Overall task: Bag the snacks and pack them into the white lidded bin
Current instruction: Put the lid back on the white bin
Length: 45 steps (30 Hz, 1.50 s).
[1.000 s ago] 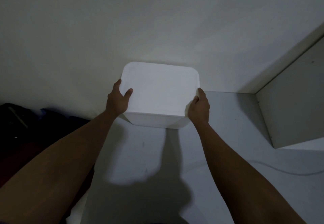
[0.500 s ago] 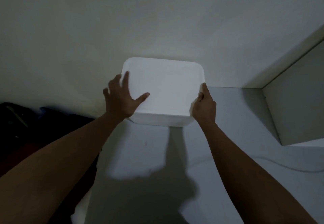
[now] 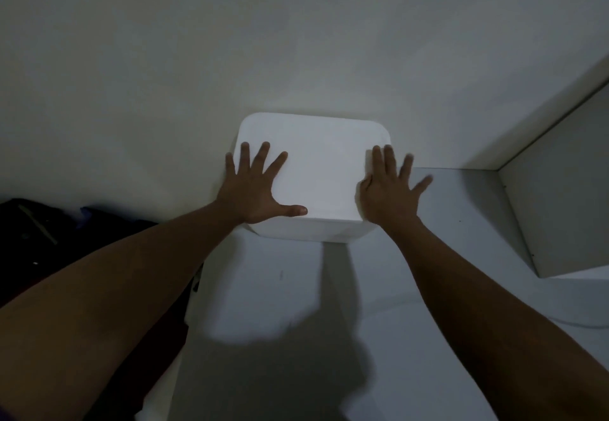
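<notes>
The white lidded bin [image 3: 318, 170] stands on a white table [image 3: 296, 305] against the wall, its lid on. My left hand [image 3: 255, 190] lies flat on the lid's left side, fingers spread and straight, thumb pointing right along the front edge. My right hand [image 3: 389, 190] is spread at the lid's right edge, fingers straight and slightly blurred, partly over the lid and partly past its side. No snacks or bags are visible.
A plain wall rises directly behind the bin. A white cabinet side panel [image 3: 560, 216] juts out at the right. Dark cloth or bags [image 3: 49, 242] lie in shadow at the left, beside the table's edge. A thin cable [image 3: 576, 325] runs across the table at the right.
Both hands left the bin's sides, where they were holding it, and moved up onto the lid with fingers spread flat. The bin stayed against the wall.
</notes>
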Motion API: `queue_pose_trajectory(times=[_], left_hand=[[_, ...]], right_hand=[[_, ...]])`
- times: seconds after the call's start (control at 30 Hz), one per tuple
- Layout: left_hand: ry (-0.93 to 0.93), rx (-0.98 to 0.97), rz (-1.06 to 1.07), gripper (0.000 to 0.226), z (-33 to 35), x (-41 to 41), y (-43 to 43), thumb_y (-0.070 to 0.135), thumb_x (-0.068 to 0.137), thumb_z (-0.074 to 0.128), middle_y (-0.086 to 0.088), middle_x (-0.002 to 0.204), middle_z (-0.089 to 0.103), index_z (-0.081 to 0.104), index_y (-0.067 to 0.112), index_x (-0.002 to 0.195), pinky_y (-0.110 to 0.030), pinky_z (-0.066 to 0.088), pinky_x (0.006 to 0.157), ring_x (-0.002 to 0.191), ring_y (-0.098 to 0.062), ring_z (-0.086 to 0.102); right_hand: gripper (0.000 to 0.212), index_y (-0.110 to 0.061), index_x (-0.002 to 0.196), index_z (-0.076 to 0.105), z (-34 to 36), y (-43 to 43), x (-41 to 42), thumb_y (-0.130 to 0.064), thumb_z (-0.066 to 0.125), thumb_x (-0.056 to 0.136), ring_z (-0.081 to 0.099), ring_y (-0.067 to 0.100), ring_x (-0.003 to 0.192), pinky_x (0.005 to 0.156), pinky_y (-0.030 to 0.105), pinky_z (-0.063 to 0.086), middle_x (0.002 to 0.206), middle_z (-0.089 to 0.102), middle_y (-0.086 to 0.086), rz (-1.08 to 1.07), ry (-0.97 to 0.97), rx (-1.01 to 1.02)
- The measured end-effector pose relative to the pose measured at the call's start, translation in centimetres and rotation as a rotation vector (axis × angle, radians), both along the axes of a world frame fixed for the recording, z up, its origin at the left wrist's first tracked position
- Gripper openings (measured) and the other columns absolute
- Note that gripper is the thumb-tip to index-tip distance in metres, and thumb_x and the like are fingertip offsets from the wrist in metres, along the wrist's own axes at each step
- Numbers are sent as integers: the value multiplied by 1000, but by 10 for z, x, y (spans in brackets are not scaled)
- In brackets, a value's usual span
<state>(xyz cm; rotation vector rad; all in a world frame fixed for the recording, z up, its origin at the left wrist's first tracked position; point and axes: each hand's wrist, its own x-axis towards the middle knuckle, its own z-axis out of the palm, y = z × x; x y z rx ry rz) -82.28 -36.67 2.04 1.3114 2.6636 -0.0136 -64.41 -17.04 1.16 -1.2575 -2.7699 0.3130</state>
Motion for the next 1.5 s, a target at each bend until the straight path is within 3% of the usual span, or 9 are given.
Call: queue_pose_trajectory(times=[0.2, 0.37, 0.43, 0.53, 0.6, 0.77, 1.0, 1.27, 1.5], left_hand=[[-32, 36, 10, 133, 0, -8, 2, 108, 41, 29, -2, 165, -3, 3, 41, 153, -60, -3, 118, 149, -35, -11], [112, 158, 3, 129, 13, -34, 20, 106, 40, 36, -6, 140, 43, 38, 30, 143, -46, 30, 108, 122, -32, 39], [171, 166, -2, 128, 9, -44, 27, 105, 46, 33, -6, 147, 36, 33, 26, 147, -47, 27, 108, 127, -33, 35], [112, 89, 5, 140, 1, -52, 34, 106, 47, 29, -7, 164, -5, 4, 20, 155, -54, 3, 120, 150, -33, -7], [34, 46, 37, 148, 1, -54, 37, 107, 42, 30, -9, 163, -14, -5, 18, 155, -54, 1, 121, 149, -30, -19], [1, 57, 59, 155, 12, -62, 44, 107, 32, 40, -12, 162, 2, 5, 18, 155, -53, 18, 118, 149, -33, -3], [99, 48, 27, 144, -2, -61, 45, 107, 47, 22, -16, 163, -2, 3, 15, 156, -55, -2, 120, 149, -37, -9], [65, 55, 25, 103, -18, 23, 31, 85, 74, 9, -16, 162, -11, -3, 24, 156, -64, -6, 115, 147, -42, -14], [141, 120, 83, 95, -17, 39, 31, 84, 78, 13, -11, 164, 4, 7, 29, 155, -70, 4, 111, 149, -41, -1]], right_hand=[[76, -14, 154, 10, 6, 30, -36, -60, 22, 95, 0, 30, 152, 116, 66, 7, 164, 7, 4, 115, 52, -41], [83, -15, 153, 14, 1, 33, -37, -70, 23, 90, 1, 29, 152, 117, 62, 12, 164, 9, 4, 103, 33, -25], [85, -15, 153, 14, 0, 33, -38, -71, 24, 90, 2, 28, 152, 118, 61, 13, 164, 9, 4, 105, 32, -14], [86, -15, 153, 13, -1, 33, -40, -71, 24, 90, 2, 29, 152, 117, 61, 15, 164, 8, 5, 101, 26, -11], [87, -15, 154, 12, -1, 33, -40, -72, 24, 89, 1, 29, 152, 117, 61, 16, 165, 7, 5, 99, 17, -13], [90, -16, 154, 10, 1, 32, -41, -74, 25, 87, -1, 28, 152, 117, 61, 18, 165, 5, 4, 92, 7, -18], [93, -17, 156, 3, 1, 30, -41, -76, 24, 87, -8, 25, 152, 118, 61, 13, 166, -4, 2, 84, -2, -35], [90, -18, 156, 3, 0, 28, -39, -75, 20, 88, -9, 24, 152, 119, 62, 8, 166, -4, 2, 77, 6, -37], [66, -6, 146, 31, 7, 16, -36, -50, 19, 99, 13, 31, 150, 117, 66, 6, 157, 28, 13, 121, -48, 101]])
